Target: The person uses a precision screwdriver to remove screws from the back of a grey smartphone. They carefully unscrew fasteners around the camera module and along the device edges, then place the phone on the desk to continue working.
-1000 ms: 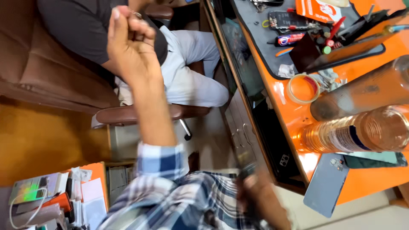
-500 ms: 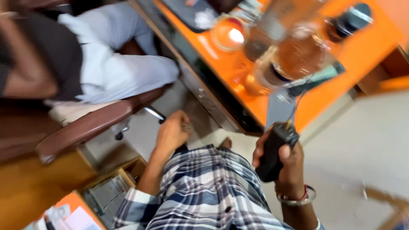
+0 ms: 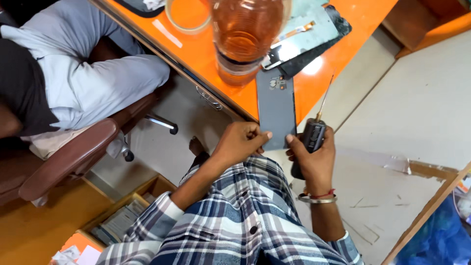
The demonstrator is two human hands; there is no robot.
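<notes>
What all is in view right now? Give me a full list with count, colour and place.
phone back cover: one, grey, overhanging the desk edge, pinched at its near end by both hands
electric screwdriver: one, black with a thin bit, in the right hand
desk: one, orange top, upper middle
plastic bottle: one, clear with amber tint, standing on the desk
phone parts: a few, dark and pale, on the desk behind the bottle
round container: one, clear, at the desk's top edge
office chair: one, brown, left, with a seated person in light trousers
open box: one, tan, on the floor, lower left
left hand: one, gripping the cover's near corner
right hand: one, holding the screwdriver, thumb on the cover
</notes>
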